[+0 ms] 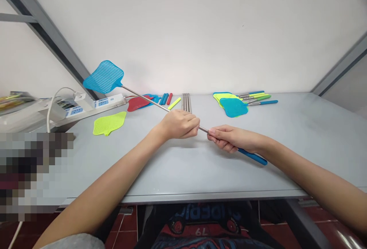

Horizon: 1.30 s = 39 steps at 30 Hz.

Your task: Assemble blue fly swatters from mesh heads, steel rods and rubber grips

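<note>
Blue mesh-headed flyswatter (105, 77), gripped two-handed
Left fingers (191, 127) wrap its silvery metal rod (204, 129); right fingers (226, 145) clasp lower, blue tubular handle (253, 157) protruding.

the held swatter (203, 129) has a slotted blue head (105, 77) and silver shaft (146, 99).

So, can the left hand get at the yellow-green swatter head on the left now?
Probably not: the left hand is closed around the metal rod of the blue swatter, though nothing seems to block the way to the yellow-green head.
</note>
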Available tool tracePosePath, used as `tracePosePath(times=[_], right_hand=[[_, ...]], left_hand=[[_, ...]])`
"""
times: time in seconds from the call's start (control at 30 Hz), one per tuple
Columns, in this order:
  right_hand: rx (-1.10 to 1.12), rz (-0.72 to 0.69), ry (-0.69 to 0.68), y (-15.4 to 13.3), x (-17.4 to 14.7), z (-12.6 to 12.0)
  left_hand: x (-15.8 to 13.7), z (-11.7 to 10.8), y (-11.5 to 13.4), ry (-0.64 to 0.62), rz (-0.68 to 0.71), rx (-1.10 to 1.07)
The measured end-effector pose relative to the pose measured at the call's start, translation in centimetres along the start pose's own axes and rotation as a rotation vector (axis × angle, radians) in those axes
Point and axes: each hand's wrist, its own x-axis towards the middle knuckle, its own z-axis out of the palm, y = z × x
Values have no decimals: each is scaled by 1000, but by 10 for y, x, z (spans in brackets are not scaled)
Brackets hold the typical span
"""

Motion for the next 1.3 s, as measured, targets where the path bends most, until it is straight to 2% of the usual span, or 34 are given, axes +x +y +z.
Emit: tracePosePath(times=[0.2, 0.43, 0.63, 0.87, 1.07, 1.17, 1.3], right_hand=[[-79, -16, -20, -1, -1, -9], [-155, -28, -4, -2, -2, -9], [-203, -30, 9, -3, -4, -7], [-184, -40, -5, 6, -2, -15], [-262, -79, 26, 8, -2, -19], [-270, -118, 114, 6, -2, -18], [-127, -272, 443, 4, 0, -21]], left_hand=[[-7, -3, -8, -76, -72, 30], [-21, -7, -20, -4, -58, 54], [-34, -10, -30, 10, -124, 79], [-29, -12, -22, 13, -130, 9], [-23, -19, -9, -41, -320, -80], [-22, -20, -6, -106, -383, -133], [-21, -20, -8, -139, -444, -121]])
